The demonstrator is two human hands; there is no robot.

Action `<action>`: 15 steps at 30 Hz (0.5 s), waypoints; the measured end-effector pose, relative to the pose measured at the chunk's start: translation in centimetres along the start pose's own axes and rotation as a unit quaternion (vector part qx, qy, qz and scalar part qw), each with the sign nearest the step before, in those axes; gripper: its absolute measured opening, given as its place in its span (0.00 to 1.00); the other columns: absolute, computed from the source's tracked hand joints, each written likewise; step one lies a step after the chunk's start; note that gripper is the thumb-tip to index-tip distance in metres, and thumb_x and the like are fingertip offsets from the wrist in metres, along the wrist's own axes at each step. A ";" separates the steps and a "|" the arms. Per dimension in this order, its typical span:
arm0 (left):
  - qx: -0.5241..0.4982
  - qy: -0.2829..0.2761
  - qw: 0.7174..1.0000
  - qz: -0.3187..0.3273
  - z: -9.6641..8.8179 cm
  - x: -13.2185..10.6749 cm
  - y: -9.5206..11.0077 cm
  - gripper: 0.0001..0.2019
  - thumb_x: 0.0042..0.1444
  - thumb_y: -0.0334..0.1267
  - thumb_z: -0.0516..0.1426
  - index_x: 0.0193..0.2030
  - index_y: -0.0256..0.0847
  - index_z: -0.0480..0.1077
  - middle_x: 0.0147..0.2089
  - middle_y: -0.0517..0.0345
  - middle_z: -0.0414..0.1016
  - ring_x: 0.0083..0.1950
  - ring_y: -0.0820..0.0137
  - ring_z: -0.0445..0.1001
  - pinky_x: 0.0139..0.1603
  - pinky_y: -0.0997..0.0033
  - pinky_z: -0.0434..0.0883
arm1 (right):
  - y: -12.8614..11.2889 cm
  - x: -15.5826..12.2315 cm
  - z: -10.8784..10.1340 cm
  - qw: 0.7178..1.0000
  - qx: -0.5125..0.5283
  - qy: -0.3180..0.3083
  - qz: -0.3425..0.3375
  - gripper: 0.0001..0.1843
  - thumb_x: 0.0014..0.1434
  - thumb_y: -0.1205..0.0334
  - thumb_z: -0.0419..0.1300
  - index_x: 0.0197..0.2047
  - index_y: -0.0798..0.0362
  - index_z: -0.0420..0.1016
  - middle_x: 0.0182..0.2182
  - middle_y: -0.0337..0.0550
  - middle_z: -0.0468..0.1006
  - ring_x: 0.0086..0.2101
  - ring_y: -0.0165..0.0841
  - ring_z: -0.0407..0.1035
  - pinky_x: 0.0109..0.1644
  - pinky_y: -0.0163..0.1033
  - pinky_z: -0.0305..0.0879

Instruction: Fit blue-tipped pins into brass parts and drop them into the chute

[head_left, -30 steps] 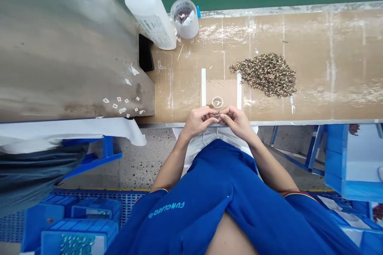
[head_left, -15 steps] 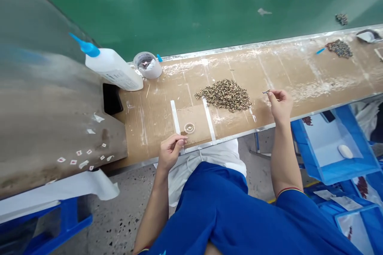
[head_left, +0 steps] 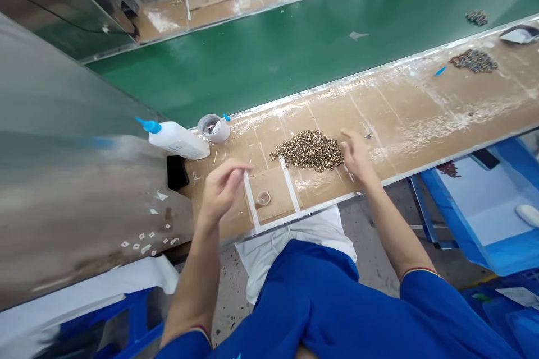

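The right hand (head_left: pixel 356 157) is held open, with its fingers spread out and nothing seen in them, right at the edge of a heap of small gold-colored metal bits (head_left: pixel 309 150). A tiny dark metal piece (head_left: pixel 368 136) is lying on the board just beside those fingers. The left hand (head_left: pixel 223 190) is lifted off the board with its fingers bent in, but it is a bit blurred, so it cannot be told if something tiny is pinched there. Between the hands, a small clear ring (head_left: pixel 263 198) is lying on a brown square (head_left: pixel 278 190), which is marked off by white tape strips (head_left: pixel 288 186). Bits this small would probably be handled best with the fingertips, one at a time, and with slow moves, since a quick bump could scatter the heap. All of this is on a long brown board (head_left: pixel 421 118). A white glue bottle with a blue tip (head_left: pixel 177 142) and a small round cup (head_left: pixel 214 128) are lying near its far edge, and a green belt (head_left: pixel 269 67) is seen past them.
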State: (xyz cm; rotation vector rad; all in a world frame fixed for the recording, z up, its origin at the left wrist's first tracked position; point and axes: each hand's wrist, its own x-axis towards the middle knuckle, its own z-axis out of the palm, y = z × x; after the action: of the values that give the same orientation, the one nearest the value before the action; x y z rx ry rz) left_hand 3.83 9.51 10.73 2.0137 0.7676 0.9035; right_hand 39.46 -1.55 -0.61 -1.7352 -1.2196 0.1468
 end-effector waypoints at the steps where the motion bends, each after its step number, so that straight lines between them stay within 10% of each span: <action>1: 0.045 -0.056 0.997 0.033 1.2 2.8 -0.5 0.20 0.69 0.54 0.52 0.45 0.42 0.78 0.42 0.51 0.80 0.42 0.68 0.77 0.44 0.66 0.76 | -0.4 0.1 1.0 0.999 0.005 -0.037 -0.015 0.29 0.70 0.40 0.48 0.60 0.52 0.72 0.60 0.58 0.74 0.62 0.44 0.67 0.70 0.57 0.59; 7: 0.197 -0.350 0.915 0.035 11.6 14.7 -5.4 0.31 0.70 0.54 0.47 0.74 0.42 0.55 0.79 0.43 0.47 0.80 0.54 0.49 0.77 0.45 0.53 | -0.6 1.0 3.8 0.990 -0.050 -0.127 -0.020 0.35 0.72 0.40 0.40 0.66 0.54 0.68 0.67 0.58 0.69 0.68 0.45 0.61 0.73 0.59 0.53; 15: 0.225 -0.457 0.857 0.076 17.3 15.8 -6.0 0.31 0.73 0.52 0.37 0.76 0.40 0.51 0.80 0.50 0.45 0.82 0.62 0.40 0.80 0.50 0.41 | -2.2 -0.2 4.4 0.986 -0.124 -0.112 0.007 0.36 0.73 0.45 0.37 0.70 0.59 0.65 0.67 0.57 0.68 0.69 0.43 0.60 0.73 0.55 0.53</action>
State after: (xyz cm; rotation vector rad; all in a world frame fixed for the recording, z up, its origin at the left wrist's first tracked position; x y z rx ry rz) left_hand 25.35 17.48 3.30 2.5719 0.2689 -0.2575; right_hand 35.40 1.16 -1.33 -1.9829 -1.4389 0.2096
